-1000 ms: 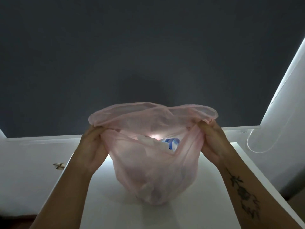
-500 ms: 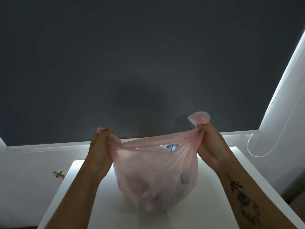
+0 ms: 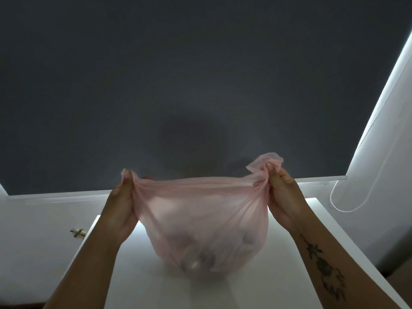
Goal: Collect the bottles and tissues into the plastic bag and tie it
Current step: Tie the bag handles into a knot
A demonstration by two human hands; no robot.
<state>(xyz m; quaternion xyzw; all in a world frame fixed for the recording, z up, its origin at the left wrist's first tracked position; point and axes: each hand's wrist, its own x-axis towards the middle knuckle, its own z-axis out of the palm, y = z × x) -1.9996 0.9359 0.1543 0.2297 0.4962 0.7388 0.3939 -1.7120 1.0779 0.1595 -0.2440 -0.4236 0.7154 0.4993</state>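
On a white counter [image 3: 256, 286] lit from its far edge, a pink plastic bag [image 3: 205, 221] sits centred btwn two bare forearms, its rounded belly resting on the surface w/ the mouth facing up. Mouth is drawn out sideways into a taut band running left to right, so the bag's long axis at the top lies across the view while the body bulges down beneath it. Left hand [image 3: 121, 208] has its fingers [image 3: 124, 182] clenched on the left corner of the rim, a small tuft of film poking above the knuckles; right hand [image 3: 284, 197] has its fingers [image 3: 275, 178] pinched tight on the right corner, where a larger ruffle of plastic stands up and leans toward the right. Thru the translucent film, blurred shapes show near the bottom, incl. what looks like a clear bottle [image 3: 191, 263] lying w/ one round end toward the camera; the rest of the contents are too hazy to tell apart. Right forearm carries a dark floral tattoo [image 3: 323, 266]. Behind the counter a dark grey blind [image 3: 178, 85] fills most of the view, w/ a faint shadow above the bag. Light glows along the blind's lower edge and up its right side, where a white beaded cord [image 3: 347, 206] hangs in a loop against the white wall [image 3: 383, 152]. At left, a small taped cross mark [image 3: 78, 232] sits on a pale surface beside the counter.
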